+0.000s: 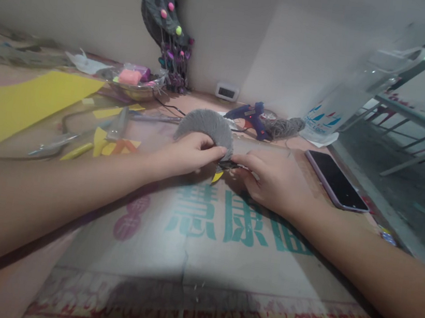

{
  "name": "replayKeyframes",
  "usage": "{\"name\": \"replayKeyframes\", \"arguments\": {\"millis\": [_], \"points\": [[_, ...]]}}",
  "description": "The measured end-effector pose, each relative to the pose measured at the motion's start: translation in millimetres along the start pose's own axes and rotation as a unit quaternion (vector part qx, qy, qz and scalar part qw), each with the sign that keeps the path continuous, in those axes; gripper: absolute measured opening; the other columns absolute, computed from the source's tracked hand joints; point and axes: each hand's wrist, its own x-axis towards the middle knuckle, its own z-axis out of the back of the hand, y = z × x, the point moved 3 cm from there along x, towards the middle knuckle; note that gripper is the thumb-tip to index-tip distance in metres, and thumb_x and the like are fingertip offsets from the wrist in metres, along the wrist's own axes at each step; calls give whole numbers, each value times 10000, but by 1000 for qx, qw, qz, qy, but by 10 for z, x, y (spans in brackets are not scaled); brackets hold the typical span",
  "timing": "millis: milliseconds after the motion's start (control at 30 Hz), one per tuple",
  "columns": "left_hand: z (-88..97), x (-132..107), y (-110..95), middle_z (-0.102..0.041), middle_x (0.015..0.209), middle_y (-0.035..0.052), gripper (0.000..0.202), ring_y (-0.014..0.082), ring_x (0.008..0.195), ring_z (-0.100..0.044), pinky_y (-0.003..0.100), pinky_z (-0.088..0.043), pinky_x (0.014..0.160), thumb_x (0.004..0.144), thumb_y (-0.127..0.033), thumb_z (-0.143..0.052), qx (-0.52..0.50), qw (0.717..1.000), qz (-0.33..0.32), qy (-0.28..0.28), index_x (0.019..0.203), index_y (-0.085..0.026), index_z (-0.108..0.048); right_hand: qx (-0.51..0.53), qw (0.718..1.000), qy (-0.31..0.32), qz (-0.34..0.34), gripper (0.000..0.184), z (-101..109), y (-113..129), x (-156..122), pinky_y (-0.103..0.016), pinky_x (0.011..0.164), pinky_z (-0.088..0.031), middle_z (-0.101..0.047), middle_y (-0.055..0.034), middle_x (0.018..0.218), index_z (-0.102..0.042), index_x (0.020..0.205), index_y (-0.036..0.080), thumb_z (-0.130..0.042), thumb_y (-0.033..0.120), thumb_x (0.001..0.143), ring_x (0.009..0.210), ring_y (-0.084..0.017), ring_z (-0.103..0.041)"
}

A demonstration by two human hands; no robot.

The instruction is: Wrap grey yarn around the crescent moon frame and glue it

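Note:
A crescent wrapped in grey yarn [211, 126] is held up over the middle of the cardboard sheet. My left hand [196, 152] grips its lower side, thumb pressed on the front. Close to its lower right end, my right hand [268, 177] pinches with thumb and forefinger at a dark grey bit, perhaps yarn; blur hides exactly what it is. A small yellow scrap [217, 177] sticks out just below the fingertips. Behind the crescent lie a blue glue gun [247, 115] and a bundle of grey yarn [285, 128].
Printed cardboard [191, 260] covers the tabletop. A phone [337, 180] lies at right, near a clear plastic jug [341, 103]. Yellow paper [27, 103], scissors [53, 143] and scraps are at left. A decorated grey crescent [159, 8] hangs against the wall above a bowl [137, 91].

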Motion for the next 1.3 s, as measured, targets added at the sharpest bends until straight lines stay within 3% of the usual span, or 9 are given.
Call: {"name": "replayKeyframes", "arguments": {"millis": [367, 700, 1300], "points": [[-25, -3, -37, -550, 517, 0, 415, 119, 481, -498, 250, -342, 490, 905, -452, -503, -32, 999, 19, 15, 587, -184, -502, -3, 999, -31, 30, 218, -23, -8, 9, -300, 624, -383, -682, -53, 755, -706, 966, 156, -488, 170, 972, 708, -183, -596], [8, -4, -33, -548, 500, -7, 437, 126, 489, -525, 254, -340, 495, 903, -471, -495, 9, 1000, 5, -8, 572, -185, -510, 32, 997, 22, -66, 198, 31, -37, 11, -309, 725, -464, -748, -80, 909, -709, 1051, 171, -555, 242, 950, 827, -206, -667], [17, -13, -47, -573, 532, -6, 446, 129, 531, -534, 263, -337, 526, 918, -473, -494, 31, 1000, 4, -4, 583, -181, -538, 15, 999, 19, -23, 245, 1, -22, 6, -325, 714, -460, -733, -97, 896, -701, 1081, 152, -492, 217, 971, 828, -222, -660]]}}
